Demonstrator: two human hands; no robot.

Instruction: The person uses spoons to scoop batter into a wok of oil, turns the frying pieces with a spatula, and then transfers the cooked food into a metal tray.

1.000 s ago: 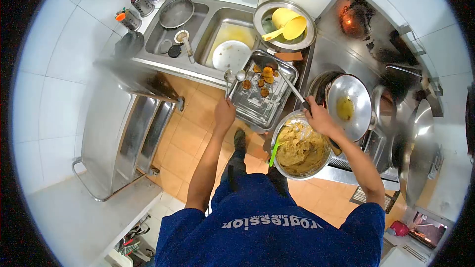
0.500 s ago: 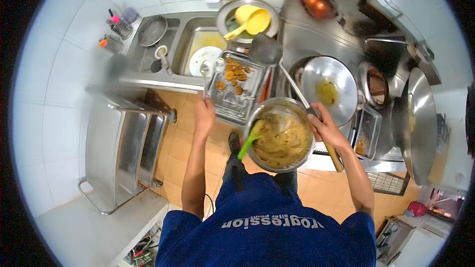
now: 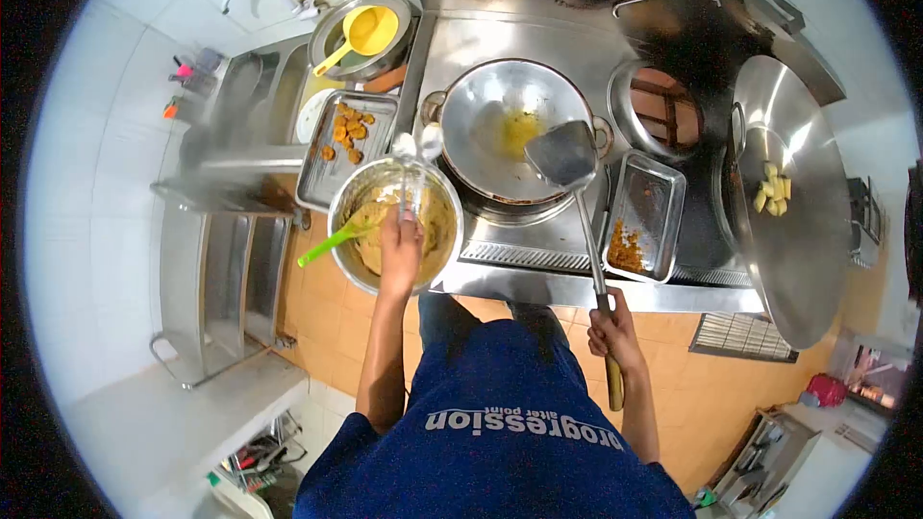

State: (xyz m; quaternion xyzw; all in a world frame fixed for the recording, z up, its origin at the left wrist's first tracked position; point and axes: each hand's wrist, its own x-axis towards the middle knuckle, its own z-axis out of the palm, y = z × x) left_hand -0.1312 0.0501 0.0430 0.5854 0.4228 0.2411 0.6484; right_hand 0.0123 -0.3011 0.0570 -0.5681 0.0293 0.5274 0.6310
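Note:
My left hand (image 3: 402, 255) is closed round the handle of a metal spoon (image 3: 405, 173) above the batter bowl; a second shiny, spoon-like head sits beside its own. The steel bowl (image 3: 455, 231) holds thick yellow batter (image 3: 370, 245), and a green-handled spatula (image 3: 329, 244) leans in it. My right hand (image 3: 617, 332) grips the long handle of a wok spatula (image 3: 562, 156), whose broad dark blade is over the right side of the wok (image 3: 466, 115). A little yellowish oil (image 3: 519, 132) lies at the wok's bottom.
Left of the wok, a tray (image 3: 370, 144) carries browned fried pieces (image 3: 348, 130). A smaller tray (image 3: 663, 192) with crumbs stands right of the burner. A large steel pan (image 3: 798, 259) holds pale chunks (image 3: 772, 190). A yellow scoop (image 3: 370, 31) rests on a pot near the sink.
My view has shifted right toward the stove. The spatula blade has swung from beside the sink to over the wok. My left hand with the spoon has moved from the tray to above the bowl.

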